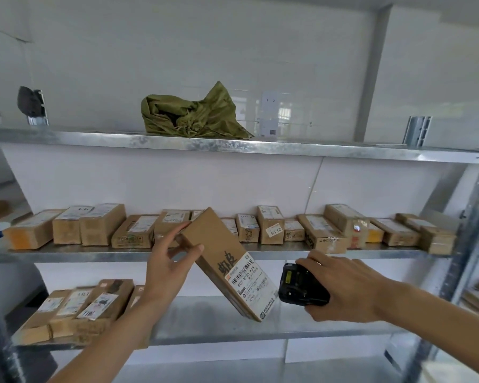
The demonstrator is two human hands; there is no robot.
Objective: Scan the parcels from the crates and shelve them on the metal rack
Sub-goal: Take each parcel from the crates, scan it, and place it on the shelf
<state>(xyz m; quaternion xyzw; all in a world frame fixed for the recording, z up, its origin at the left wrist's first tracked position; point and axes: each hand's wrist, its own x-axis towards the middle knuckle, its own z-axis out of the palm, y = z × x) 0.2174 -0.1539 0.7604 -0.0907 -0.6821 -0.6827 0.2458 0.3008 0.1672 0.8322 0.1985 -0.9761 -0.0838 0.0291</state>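
A white wall [177,51] fills the upper half of the frame and runs behind all shelf levels. A grey vertical post [372,73] stands against the wall at upper right. A pale cable [314,186] hangs down the wall right of centre. A glossy panel [271,114] at centre reflects a bright window. A crumpled green bag [194,114] lies at upper centre. A dark object [29,102] on a metal bracket sits at upper left. A second metal bracket [418,131] stands at upper right. Lighting is even and diffuse, with soft shadows.
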